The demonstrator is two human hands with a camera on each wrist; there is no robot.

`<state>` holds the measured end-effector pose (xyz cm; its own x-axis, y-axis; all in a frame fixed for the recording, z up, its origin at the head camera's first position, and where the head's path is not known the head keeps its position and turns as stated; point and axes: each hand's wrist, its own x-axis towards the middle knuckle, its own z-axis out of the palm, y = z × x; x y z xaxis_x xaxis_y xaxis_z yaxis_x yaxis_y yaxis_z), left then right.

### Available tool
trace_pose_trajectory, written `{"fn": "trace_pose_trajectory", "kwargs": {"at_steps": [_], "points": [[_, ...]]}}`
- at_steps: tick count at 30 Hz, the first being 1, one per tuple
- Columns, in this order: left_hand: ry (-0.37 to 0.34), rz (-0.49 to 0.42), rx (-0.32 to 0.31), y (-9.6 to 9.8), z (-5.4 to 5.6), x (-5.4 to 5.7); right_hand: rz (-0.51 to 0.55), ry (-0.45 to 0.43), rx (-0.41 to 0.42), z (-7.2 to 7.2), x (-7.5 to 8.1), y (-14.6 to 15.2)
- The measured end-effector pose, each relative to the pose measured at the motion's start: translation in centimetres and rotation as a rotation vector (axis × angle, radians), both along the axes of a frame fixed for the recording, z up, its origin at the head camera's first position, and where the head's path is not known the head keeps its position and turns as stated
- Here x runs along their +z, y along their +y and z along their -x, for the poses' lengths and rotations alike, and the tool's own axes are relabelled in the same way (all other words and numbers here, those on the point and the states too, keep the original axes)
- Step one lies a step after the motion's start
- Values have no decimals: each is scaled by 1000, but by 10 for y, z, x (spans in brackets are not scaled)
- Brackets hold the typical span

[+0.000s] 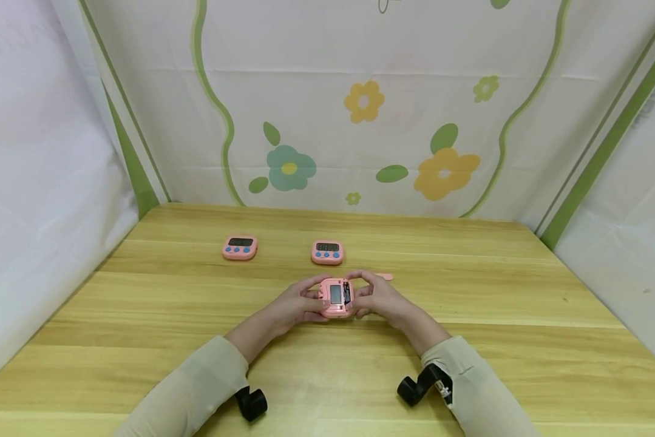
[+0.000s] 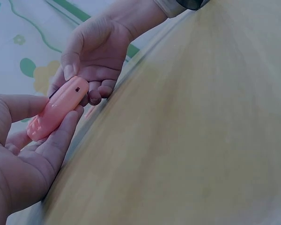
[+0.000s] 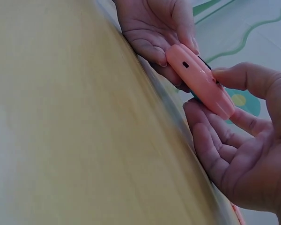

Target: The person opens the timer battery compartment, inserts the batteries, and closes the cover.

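Observation:
A pink digital timer (image 1: 335, 295) is held between both hands above the table, its back facing up. A grey label is on that back, and beside it the long battery slot (image 1: 346, 292) lies uncovered with a dark battery in it. My left hand (image 1: 294, 304) grips the timer's left side, thumb on top and fingers beneath. From the other side my right hand (image 1: 384, 301) pinches the right edge, its thumb (image 3: 239, 76) at the slot. The timer's pink side wall (image 2: 61, 110) with a small dark hole shows in the left wrist view.
Two more pink timers with blue buttons lie face up farther back, one timer (image 1: 240, 248) at left and another timer (image 1: 327, 252) just beyond the hands. A small pink strip (image 1: 385, 277) lies behind the right hand. A flowered cloth (image 1: 327, 133) hangs behind the wooden table (image 1: 141, 315).

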<state>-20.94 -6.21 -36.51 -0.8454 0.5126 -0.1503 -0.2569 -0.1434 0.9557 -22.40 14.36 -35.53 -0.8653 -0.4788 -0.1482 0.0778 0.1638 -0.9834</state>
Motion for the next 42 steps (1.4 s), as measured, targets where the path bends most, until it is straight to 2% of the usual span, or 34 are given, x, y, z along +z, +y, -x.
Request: {"fn": "trace_pose_trajectory", "kwargs": {"at_steps": [8, 17, 24, 26, 30, 35, 39, 42], "points": [[5, 8, -15, 0, 1, 1, -37, 2, -29, -1, 4, -4], [-9, 10, -8, -2, 2, 0, -51, 10, -21, -14, 24, -10], [-12, -1, 9, -3, 2, -2, 24, -18, 62, 3, 6, 3], [-17, -3, 12, -2, 2, -2, 18, 3, 56, 7, 7, 9], [-18, -2, 9, -2, 2, -2, -38, 113, -47, 13, 11, 23], [-15, -5, 3, -1, 1, -1, -168, 258, -193, 21, 9, 46], [-16, -2, 1, -1, 1, 0, -214, 303, -308, 26, 3, 61], [-13, 3, 2, -1, 0, 1, -223, 319, -344, 29, 1, 67]]}}
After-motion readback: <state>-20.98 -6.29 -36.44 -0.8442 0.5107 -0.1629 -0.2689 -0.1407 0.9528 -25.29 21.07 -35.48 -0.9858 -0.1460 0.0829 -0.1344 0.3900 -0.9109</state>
